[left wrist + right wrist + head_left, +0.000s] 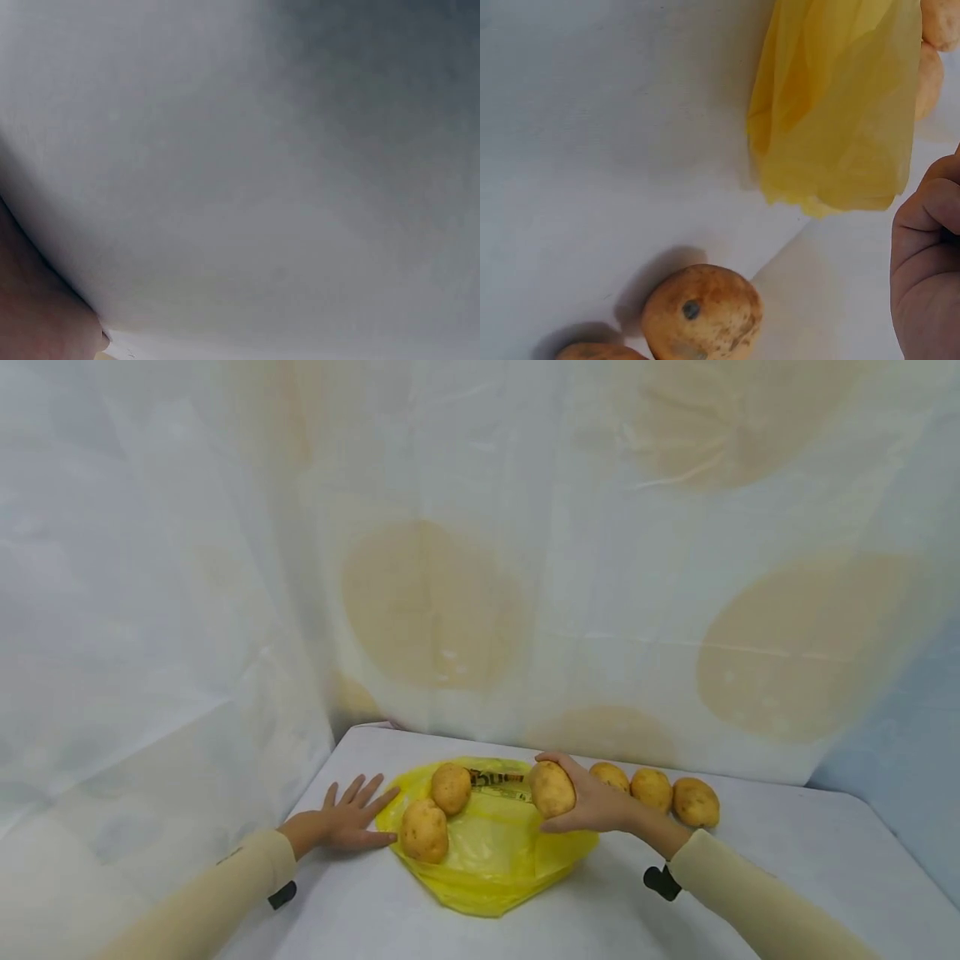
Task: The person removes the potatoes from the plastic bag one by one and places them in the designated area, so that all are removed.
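In the head view, my right hand [597,802] grips a potato [553,790] over the right part of a yellow plastic bag [495,852]. The bag lies flattened on the table with dark print near its far edge. On its left part rest two potatoes, a rounder one [451,788] and a larger one [425,832] nearer me. My left hand [351,817] lies with fingers spread at the bag's left edge, holding nothing. The right wrist view has part of the right hand [928,262] at its edge; the held potato is out of sight there.
Three more potatoes stand in a row right of the bag, one partly behind my right hand [609,775], then a middle one [652,790] and an outer one [696,802]. A white cloth covers the table [787,852]. Spotted sheeting [600,610] hangs behind it.
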A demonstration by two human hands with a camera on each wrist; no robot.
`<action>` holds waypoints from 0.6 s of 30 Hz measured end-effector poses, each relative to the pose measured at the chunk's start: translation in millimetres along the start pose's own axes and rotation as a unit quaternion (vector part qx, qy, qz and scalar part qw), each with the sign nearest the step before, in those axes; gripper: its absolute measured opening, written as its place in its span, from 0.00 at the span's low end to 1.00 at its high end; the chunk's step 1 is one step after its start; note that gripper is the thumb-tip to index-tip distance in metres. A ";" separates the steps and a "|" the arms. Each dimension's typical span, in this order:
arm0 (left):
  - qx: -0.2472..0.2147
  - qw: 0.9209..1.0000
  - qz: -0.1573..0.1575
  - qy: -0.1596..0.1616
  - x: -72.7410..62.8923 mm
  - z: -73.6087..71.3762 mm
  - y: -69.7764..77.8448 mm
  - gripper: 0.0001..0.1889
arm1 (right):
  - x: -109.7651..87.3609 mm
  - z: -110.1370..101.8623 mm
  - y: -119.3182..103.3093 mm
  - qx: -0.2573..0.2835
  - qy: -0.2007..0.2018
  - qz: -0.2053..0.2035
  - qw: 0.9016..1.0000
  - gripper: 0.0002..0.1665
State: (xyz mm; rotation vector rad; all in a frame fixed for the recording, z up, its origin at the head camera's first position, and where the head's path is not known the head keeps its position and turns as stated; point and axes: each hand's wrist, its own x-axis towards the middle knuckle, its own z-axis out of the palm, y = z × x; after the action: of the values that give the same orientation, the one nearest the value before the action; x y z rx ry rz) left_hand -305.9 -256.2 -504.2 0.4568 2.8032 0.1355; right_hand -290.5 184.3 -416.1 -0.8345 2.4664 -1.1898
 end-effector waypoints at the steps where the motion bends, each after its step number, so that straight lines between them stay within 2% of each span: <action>1: 0.000 1.000 0.000 0.000 -0.6 0.0 -0.1 0.52 | -1.6 -1.6 0.8 0.002 0.001 0.002 1.000 0.55; 10: -0.017 1.000 0.011 -0.006 -7.9 -5.9 6.1 0.52 | -13.2 -10.9 9.5 -0.001 0.025 0.040 0.999 0.56; 18: -0.011 1.000 0.003 -0.009 -10.3 -10.1 9.8 0.51 | -24.3 -18.2 21.0 0.005 0.022 0.029 0.999 0.54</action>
State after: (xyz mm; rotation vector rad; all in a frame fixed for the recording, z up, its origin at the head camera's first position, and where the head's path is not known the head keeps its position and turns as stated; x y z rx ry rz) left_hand -296.8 -250.8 -490.5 0.4598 2.7807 0.1628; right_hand -287.7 220.7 -421.2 -0.7375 2.4994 -1.2118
